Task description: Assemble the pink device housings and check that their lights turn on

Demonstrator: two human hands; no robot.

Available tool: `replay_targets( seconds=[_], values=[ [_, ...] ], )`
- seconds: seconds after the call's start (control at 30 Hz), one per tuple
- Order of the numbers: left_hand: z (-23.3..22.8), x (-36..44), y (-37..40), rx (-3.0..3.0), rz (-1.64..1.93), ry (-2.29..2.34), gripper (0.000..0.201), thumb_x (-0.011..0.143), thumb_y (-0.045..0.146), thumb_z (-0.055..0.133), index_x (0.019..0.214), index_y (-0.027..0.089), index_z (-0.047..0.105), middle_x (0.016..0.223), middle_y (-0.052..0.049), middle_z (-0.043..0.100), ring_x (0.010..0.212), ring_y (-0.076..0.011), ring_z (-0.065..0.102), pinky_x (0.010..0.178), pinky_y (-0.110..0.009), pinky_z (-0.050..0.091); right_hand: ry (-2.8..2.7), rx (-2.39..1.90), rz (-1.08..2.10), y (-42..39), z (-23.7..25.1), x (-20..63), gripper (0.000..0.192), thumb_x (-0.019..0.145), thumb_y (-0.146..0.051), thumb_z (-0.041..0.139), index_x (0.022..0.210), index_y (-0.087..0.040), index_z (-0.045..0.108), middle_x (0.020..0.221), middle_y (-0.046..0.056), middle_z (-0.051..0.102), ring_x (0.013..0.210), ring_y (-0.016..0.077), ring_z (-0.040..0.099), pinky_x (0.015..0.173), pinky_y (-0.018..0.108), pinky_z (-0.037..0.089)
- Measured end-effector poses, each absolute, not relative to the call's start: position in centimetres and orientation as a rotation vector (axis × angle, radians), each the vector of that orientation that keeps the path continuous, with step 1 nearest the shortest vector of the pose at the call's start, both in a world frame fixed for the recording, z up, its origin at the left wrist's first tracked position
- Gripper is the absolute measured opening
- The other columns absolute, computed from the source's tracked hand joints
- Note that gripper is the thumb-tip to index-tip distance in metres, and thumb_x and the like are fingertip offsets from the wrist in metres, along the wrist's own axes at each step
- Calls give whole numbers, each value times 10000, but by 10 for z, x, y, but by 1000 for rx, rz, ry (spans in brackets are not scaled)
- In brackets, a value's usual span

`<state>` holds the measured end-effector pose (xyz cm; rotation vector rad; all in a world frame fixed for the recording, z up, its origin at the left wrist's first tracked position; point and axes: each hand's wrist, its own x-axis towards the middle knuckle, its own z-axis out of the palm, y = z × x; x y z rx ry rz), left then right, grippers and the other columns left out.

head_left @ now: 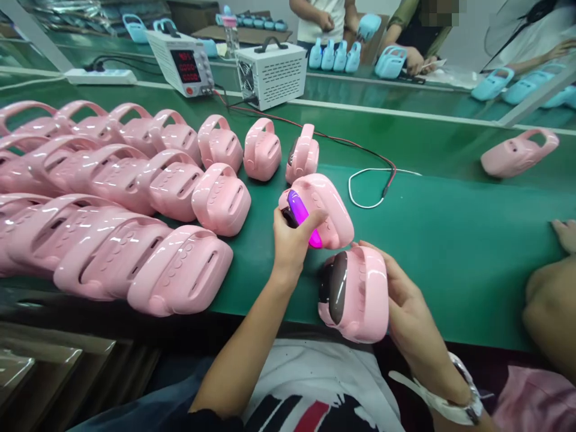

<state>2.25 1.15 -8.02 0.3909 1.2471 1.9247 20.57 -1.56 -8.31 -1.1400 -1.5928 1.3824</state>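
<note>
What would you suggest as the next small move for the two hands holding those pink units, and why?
Probably set down the lit pink unit that the left hand grips: its strip already glows purple, and bare green belt lies just right of it. The right hand holds a second unit whose dark face shows no light, apparently awaiting its turn.
</note>
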Motion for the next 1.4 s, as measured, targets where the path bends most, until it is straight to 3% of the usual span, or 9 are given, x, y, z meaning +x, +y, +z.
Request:
replay_targets(
  seconds=[0.27, 0.4, 0.83, 1.2, 1.4],
  values=[
    [-88, 20, 4, 201, 1913, 1170, 631, 513, 376, 882, 1034, 173, 591, 1003, -46, 663, 998, -262, 657, 882, -363, 519, -1569, -1000, 1662, -2, -78, 188, 462, 779, -419, 806, 1198, -269, 683, 1180, 83, 760, 1026, 267, 739, 824, 311, 615],
    [-90, 20, 4, 200, 1867, 1178, 646, 531, 385, 887, 1064, 157, 601, 996, -51, 667, 957, -254, 659, 861, -368, 518, -1588, -973, 1713, 2, -73, 184, 423, 777, -392, 819, 1166, -274, 702, 1178, 74, 762, 1026, 258, 741, 851, 309, 611],
    [-91, 19, 7, 221, 1888, 1248, 645, 535, 388, 887, 1065, 145, 613, 1006, -54, 668, 936, -226, 648, 835, -332, 507, -1640, -929, 1655, -2, -84, 191, 447, 870, -322, 712, 1310, -289, 648, 1273, 70, 715, 1119, 260, 699, 961, 343, 572],
    [-90, 19, 9, 206, 1870, 1254, 647, 531, 381, 869, 1067, 137, 602, 1024, -70, 665, 966, -248, 652, 852, -349, 509, -1652, -874, 1660, -2, -84, 191, 433, 888, -302, 711, 1313, -359, 648, 1277, 17, 710, 1113, 193, 699, 919, 223, 565],
    [-90, 19, 8, 194, 1874, 1275, 614, 528, 371, 874, 1039, 155, 611, 995, -51, 667, 933, -230, 647, 827, -335, 506, -1663, -877, 1636, -2, -83, 192, 422, 888, -291, 707, 1304, -344, 656, 1284, 27, 713, 1138, 214, 698, 952, 253, 564]
  ],
)
